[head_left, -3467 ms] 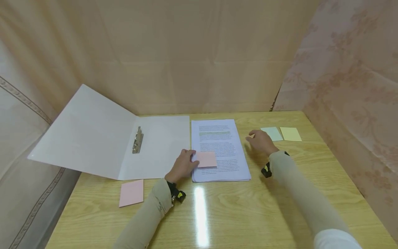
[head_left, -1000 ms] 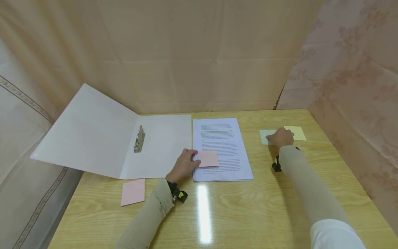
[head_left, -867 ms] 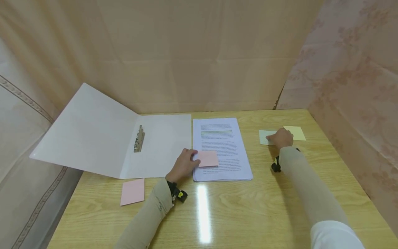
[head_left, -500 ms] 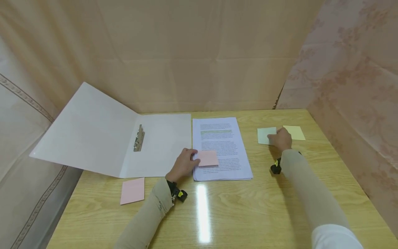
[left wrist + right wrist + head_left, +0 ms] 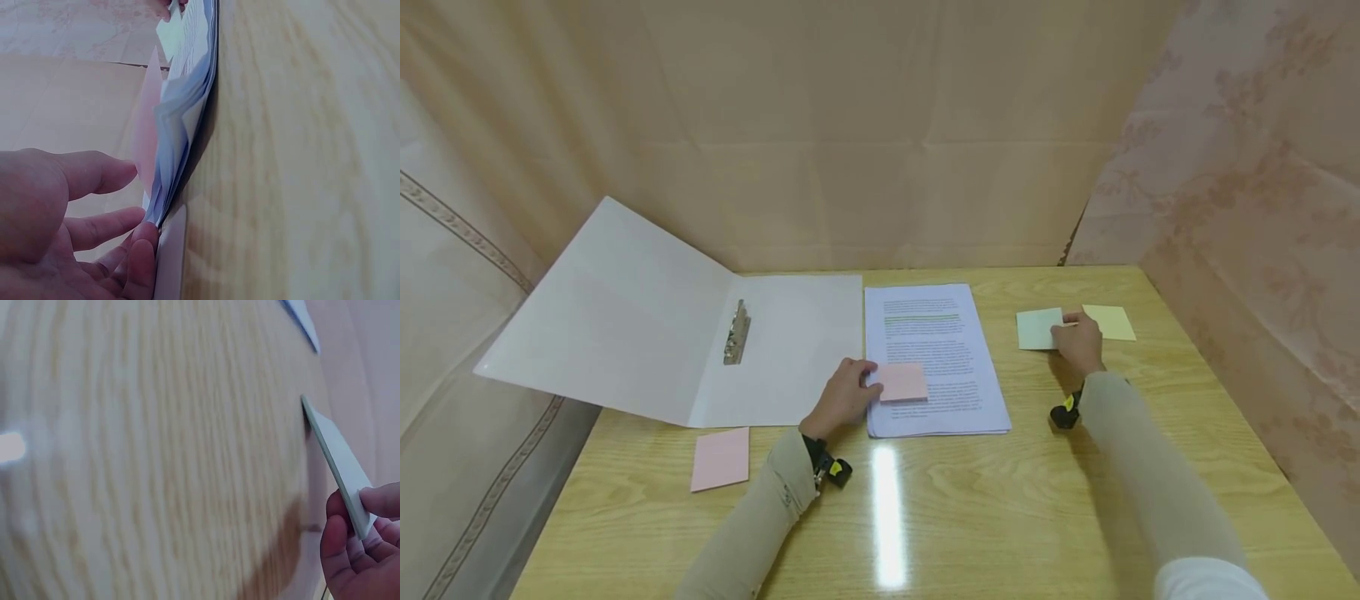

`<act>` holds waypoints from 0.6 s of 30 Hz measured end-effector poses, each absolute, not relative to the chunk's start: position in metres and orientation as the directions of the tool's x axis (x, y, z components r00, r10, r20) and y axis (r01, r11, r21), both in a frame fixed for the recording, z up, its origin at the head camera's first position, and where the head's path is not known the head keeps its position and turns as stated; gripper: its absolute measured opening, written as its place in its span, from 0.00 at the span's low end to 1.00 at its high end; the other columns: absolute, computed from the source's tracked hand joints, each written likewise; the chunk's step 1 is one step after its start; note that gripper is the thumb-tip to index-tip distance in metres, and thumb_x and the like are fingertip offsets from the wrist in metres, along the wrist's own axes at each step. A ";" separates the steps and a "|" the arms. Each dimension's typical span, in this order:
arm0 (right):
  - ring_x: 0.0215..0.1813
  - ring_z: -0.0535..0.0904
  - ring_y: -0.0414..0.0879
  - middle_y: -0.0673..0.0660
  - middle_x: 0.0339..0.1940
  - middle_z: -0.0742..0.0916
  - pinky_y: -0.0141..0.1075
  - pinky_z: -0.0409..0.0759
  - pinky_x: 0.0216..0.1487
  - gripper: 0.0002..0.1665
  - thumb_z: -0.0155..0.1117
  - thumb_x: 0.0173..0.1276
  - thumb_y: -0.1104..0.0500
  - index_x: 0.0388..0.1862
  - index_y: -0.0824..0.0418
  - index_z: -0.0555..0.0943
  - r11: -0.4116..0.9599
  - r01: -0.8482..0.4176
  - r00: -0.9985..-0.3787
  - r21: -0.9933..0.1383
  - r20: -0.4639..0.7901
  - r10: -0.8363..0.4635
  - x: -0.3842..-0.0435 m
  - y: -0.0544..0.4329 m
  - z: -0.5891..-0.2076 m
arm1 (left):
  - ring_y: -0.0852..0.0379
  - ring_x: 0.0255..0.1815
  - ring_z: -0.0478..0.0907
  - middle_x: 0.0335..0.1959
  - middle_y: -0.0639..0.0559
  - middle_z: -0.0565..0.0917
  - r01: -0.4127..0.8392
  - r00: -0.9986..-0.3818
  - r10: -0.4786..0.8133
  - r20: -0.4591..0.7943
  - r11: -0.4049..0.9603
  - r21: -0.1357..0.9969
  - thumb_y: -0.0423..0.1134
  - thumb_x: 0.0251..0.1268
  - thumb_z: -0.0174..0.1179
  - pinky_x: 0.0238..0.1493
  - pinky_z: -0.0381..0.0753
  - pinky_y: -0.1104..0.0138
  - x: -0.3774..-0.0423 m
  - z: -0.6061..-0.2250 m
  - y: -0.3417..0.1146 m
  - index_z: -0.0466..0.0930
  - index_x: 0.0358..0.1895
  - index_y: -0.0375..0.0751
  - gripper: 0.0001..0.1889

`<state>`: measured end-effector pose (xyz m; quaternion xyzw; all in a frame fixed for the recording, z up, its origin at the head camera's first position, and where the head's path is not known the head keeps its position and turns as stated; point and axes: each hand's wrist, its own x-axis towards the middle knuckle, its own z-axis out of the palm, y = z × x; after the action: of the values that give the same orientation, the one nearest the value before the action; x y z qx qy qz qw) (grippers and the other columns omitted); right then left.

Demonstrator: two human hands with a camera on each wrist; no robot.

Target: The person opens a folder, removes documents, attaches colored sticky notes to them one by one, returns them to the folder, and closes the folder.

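Observation:
With thumb and fingers, my right hand (image 5: 1080,342) pinches the right edge of a pale green sticky note pad (image 5: 1037,329). In the right wrist view the green pad (image 5: 337,459) stands tilted, its far edge close over the table. My left hand (image 5: 841,395) holds the left edge of a pink sticky note pad (image 5: 904,382) over the printed paper stack (image 5: 947,333). In the left wrist view the thumb tip meets the pink pad (image 5: 147,119), and the other fingers are right at the stack's edge.
A white lever arch folder (image 5: 797,350) lies open left of the stack, its cover raised, with a metal clip (image 5: 737,333). Another pink pad (image 5: 720,460) lies at its front. A yellow pad (image 5: 1111,322) is right of the right hand. A curtain (image 5: 880,150) hangs behind the table.
My right hand has moved from left of the green pad to its right edge, gripped it, and tilted and shifted it slightly left. The left hand stays put.

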<state>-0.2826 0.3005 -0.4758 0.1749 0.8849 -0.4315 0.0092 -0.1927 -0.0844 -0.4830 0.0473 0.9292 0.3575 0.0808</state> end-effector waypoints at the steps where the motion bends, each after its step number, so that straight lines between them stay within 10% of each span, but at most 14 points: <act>1: 0.45 0.76 0.52 0.68 0.52 0.79 0.33 0.73 0.36 0.28 0.50 0.70 0.59 0.66 0.70 0.68 0.550 0.321 -0.937 -0.771 -0.173 0.304 -0.282 0.299 -0.475 | 0.54 0.38 0.71 0.43 0.44 0.74 0.026 -0.983 0.143 -0.118 0.738 0.674 0.43 0.66 0.60 0.38 0.69 0.67 -0.193 -0.483 -0.084 0.74 0.62 0.33 0.25; 18: 0.21 0.79 0.33 0.46 0.27 0.80 0.29 0.80 0.27 0.26 0.55 0.71 0.60 0.65 0.70 0.67 0.335 0.276 -0.948 -0.901 -0.196 0.252 -0.276 0.279 -0.469 | 0.54 0.39 0.69 0.42 0.45 0.74 0.039 -0.981 0.156 -0.118 0.747 0.664 0.42 0.68 0.58 0.41 0.68 0.65 -0.192 -0.481 -0.085 0.74 0.61 0.33 0.23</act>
<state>-0.2759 0.2786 -0.4689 0.1614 0.8169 -0.5537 0.0107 -0.1915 -0.0847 -0.4806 0.0524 0.9308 0.3519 0.0834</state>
